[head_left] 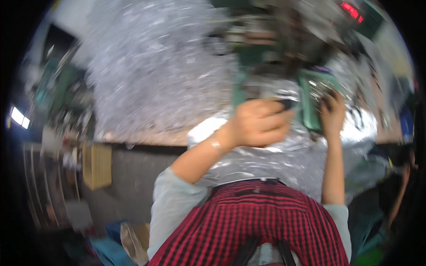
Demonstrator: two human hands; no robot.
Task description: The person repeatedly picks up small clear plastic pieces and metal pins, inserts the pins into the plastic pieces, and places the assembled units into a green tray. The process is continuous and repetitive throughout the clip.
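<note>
My left hand (264, 123) is closed, its fingers curled round a small dark piece (286, 104) whose kind is too blurred to make out. To its right, a green tray (312, 119) holds small shiny metal parts (318, 86). My right hand (335, 116) reaches over the tray's right side with bent fingers among these parts. Its fingertips look dark and drawn together, and whatever they pinch is hidden. Silvery plastic sheeting (270, 162) lies below both hands, across the table's front edge and my lap.
A large heap of clear plastic pieces (159, 66) covers the table's left. A green machine (255, 55) stands behind the hands, with a red-lit display (352, 9) at far right. Below left are a yellow crate (97, 166) and a blue container (111, 250). Another person's arm (399, 195) shows at right.
</note>
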